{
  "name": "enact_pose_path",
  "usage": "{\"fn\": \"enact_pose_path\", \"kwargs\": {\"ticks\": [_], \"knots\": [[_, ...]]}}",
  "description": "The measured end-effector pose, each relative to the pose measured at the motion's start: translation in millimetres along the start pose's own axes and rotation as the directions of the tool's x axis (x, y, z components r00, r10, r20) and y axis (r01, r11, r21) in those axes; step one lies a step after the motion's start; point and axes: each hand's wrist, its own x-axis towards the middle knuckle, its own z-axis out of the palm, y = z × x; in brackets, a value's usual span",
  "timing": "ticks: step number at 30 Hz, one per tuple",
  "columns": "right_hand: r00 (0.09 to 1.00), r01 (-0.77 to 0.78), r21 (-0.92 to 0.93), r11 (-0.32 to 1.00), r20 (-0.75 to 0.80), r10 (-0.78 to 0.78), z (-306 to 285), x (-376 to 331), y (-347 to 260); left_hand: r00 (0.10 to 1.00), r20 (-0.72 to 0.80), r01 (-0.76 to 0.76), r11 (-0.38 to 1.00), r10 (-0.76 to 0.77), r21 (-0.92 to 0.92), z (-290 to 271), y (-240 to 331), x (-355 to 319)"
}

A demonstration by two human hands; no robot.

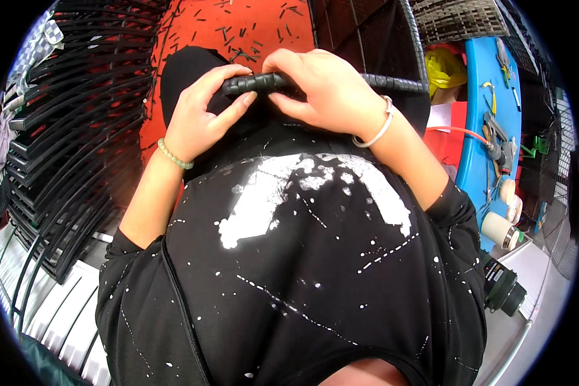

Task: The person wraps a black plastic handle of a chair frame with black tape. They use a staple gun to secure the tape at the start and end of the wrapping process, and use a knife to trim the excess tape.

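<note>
Both hands sit close together on the wrapped black rod (315,82), with little room between them. A stack of black wire frames (77,128) crowds the left. The blue bench (489,116), cluttered with tools, blocks the right. The orange floor (238,26) ahead, littered with small black scraps, looks open.

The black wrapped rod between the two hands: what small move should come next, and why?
Probably the left hand should press the strip end down flat on the black wrapped rod. Its fingers curl around the rod's near end, while the right hand grips the rod beside it, and the wrapping runs on to the right. That is only a guess; the strip end itself is hidden under the fingers.
</note>
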Motion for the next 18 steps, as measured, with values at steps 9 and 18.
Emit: {"fn": "enact_pose_path", "kwargs": {"ticks": [9,18], "knots": [[0.997,-0.077,-0.348,0.934,-0.048,0.064,-26,-33,9,0.969,0.191,0.218,0.906,-0.157,-0.362,-3,-18,-9],[0.994,0.017,-0.353,0.936,-0.096,-0.054,-14,-24,4,0.935,0.355,0.161,0.857,0.027,-0.489,-19,-39,-17]]}}
